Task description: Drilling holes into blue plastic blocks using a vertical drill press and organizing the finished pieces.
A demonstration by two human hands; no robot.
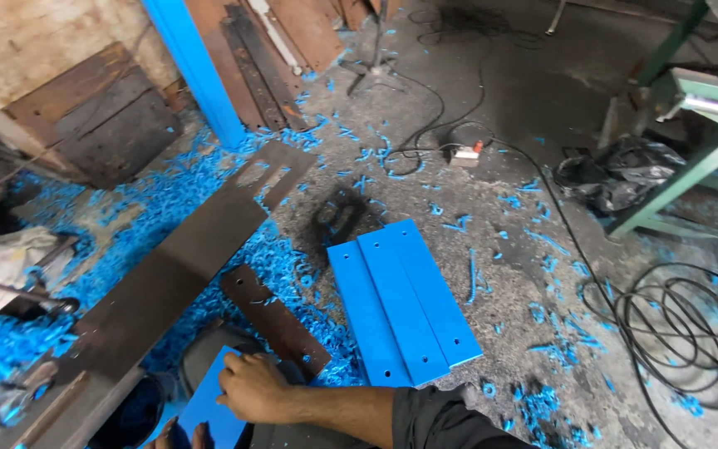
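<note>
Three finished blue plates lie side by side on the floor amid blue shavings, while the right hand rests flat, fingers loosely spread, on another blue plate at bottom edge; the left hand, barely visible, cannot be judged.

Right hand bare, no glove, no ring or watch seen. Forearm bare up to approx. the elbow. Above that a dark grey/charcoal sleeve, pushed or rolled up, fabric bunched w/ soft folds at the cuff. Left hand mostly out of frame at the bottom edge, only bare fingers show, no glove.
</note>
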